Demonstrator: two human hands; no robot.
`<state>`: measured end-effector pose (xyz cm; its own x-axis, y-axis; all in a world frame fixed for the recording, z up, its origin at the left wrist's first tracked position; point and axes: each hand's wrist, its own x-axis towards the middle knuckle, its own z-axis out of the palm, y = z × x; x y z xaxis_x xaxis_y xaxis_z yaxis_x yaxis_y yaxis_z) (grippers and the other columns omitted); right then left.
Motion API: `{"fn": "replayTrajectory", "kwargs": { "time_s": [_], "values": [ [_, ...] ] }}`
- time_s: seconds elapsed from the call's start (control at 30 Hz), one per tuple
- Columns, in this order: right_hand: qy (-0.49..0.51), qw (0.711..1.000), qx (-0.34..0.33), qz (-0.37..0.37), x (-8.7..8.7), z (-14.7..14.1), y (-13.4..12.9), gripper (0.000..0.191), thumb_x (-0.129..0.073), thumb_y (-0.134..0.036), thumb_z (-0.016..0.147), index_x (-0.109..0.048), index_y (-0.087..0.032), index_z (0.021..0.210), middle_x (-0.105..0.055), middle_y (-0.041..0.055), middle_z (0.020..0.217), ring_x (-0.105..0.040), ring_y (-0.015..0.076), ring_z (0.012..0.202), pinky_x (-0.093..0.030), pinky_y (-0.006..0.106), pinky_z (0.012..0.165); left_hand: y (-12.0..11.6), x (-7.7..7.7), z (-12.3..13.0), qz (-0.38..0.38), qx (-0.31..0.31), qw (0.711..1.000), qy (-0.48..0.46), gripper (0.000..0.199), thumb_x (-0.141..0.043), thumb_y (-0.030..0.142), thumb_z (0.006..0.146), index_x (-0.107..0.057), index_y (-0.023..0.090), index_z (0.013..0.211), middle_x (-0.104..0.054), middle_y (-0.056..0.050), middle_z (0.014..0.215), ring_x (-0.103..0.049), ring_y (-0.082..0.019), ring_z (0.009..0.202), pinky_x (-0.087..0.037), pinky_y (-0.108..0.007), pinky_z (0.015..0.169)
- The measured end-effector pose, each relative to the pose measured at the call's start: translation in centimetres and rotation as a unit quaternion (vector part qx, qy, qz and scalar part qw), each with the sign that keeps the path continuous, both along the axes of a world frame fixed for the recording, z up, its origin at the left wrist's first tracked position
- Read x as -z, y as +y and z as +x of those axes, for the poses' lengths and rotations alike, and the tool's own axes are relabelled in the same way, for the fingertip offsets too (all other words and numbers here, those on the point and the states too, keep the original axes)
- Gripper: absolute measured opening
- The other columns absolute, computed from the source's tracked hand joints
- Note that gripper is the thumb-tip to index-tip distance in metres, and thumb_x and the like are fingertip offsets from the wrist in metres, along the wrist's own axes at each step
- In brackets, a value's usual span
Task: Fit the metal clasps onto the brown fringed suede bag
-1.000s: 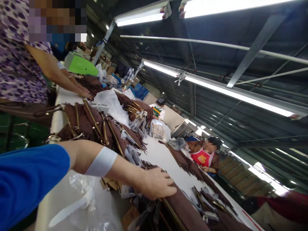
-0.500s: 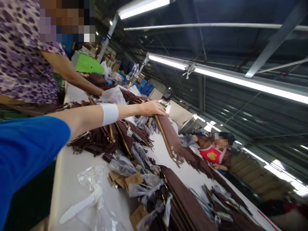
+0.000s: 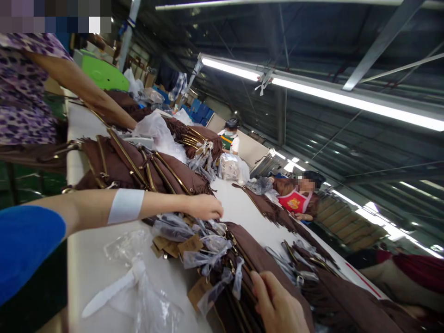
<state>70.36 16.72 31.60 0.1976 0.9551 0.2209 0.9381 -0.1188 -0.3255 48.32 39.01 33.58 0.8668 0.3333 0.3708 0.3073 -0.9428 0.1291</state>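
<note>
My left hand [image 3: 206,206], at the end of an arm with a white band [image 3: 126,206], reaches across the table with fingers curled and closed. It is just above the plastic-wrapped bits and card tags [image 3: 191,245]; whether anything is in its fingers is hidden. At the lower right my right hand [image 3: 279,303] has its thumb and fingers closed on the edge of a brown fringed bag [image 3: 265,259] with gold zips, on top of a stack. Another brown bag [image 3: 255,201] lies along the table's far edge.
Several brown bags with gold zips [image 3: 135,166] lie beyond my left arm. Crumpled clear plastic [image 3: 138,282] is on the white table [image 3: 81,259]. A co-worker in a purple-patterned top [image 3: 27,101] reaches in from the left. Another, in a red apron [image 3: 294,202], is across the table.
My left hand has let go of a brown bag at the far side and drawn back nearer. My right hand has come into view at the near stack. The view has shifted.
</note>
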Motion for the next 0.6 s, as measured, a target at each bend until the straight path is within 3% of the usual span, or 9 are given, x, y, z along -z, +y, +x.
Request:
{"fn": "replayTrajectory", "kwargs": {
  "time_s": [0.07,0.17,0.3,0.37,0.47,0.6],
  "values": [
    [-0.101,0.995,0.013,-0.017,-0.4,-2.1,1.5,0.036,-0.040,-0.053,0.097,-0.059,-0.027,0.081,-0.074,0.0031,0.070,-0.073,0.0264,0.069,-0.044,0.028,0.052,-2.0,0.9,3.2,-0.009,0.052,0.998,0.018,0.022,-0.060,0.013,0.088,-0.070,0.022,0.106,-0.072,-0.002,0.106,-0.066,-0.014,0.099,-0.050,-0.022,0.088],
    [-0.198,0.979,0.057,0.000,-0.6,-4.4,3.0,0.022,-0.051,-0.046,0.096,-0.059,-0.025,0.091,-0.073,0.0041,0.072,-0.073,0.0304,0.070,-0.040,0.030,0.049,-3.3,1.6,6.6,-0.011,0.075,0.997,0.032,0.028,-0.063,0.016,0.083,-0.071,0.023,0.109,-0.072,-0.004,0.107,-0.067,-0.018,0.096,-0.050,-0.022,0.078],
    [-0.223,0.973,0.059,0.027,-0.2,-4.5,4.2,0.018,-0.051,-0.037,0.097,-0.060,-0.022,0.092,-0.072,0.0074,0.080,-0.072,0.0311,0.078,-0.046,0.033,0.054,-2.3,1.7,7.7,-0.008,0.052,0.998,0.028,0.017,-0.060,0.015,0.084,-0.072,0.021,0.093,-0.071,-0.006,0.099,-0.066,-0.021,0.091,-0.048,-0.026,0.068],
    [-0.228,0.972,0.033,0.051,0.0,-4.0,4.6,0.017,-0.050,-0.030,0.096,-0.061,-0.021,0.105,-0.070,0.0088,0.093,-0.071,0.0296,0.085,-0.050,0.033,0.061,-1.8,1.3,7.7,-0.008,0.043,0.999,0.020,0.013,-0.059,0.017,0.086,-0.071,0.021,0.087,-0.071,-0.005,0.096,-0.065,-0.020,0.090,-0.045,-0.025,0.064],
    [-0.233,0.961,-0.045,0.140,-0.2,-3.2,5.3,0.036,-0.043,-0.027,0.097,-0.052,-0.020,0.131,-0.065,0.0100,0.107,-0.070,0.0269,0.087,-0.052,0.033,0.063,-1.8,-0.2,7.7,-0.006,0.049,0.999,0.003,0.014,-0.057,0.014,0.085,-0.069,0.021,0.085,-0.072,-0.002,0.094,-0.064,-0.019,0.089,-0.042,-0.025,0.062],
    [-0.220,0.932,-0.115,0.264,-1.8,-2.4,5.6,0.032,-0.035,-0.030,0.102,-0.063,-0.019,0.110,-0.065,0.0118,0.105,-0.068,0.0255,0.088,-0.052,0.033,0.071,-2.7,-2.8,7.9,-0.003,0.084,0.996,-0.013,0.014,-0.057,0.013,0.084,-0.069,0.021,0.085,-0.072,-0.001,0.091,-0.063,-0.019,0.084,-0.038,-0.027,0.060]
  ]
}}
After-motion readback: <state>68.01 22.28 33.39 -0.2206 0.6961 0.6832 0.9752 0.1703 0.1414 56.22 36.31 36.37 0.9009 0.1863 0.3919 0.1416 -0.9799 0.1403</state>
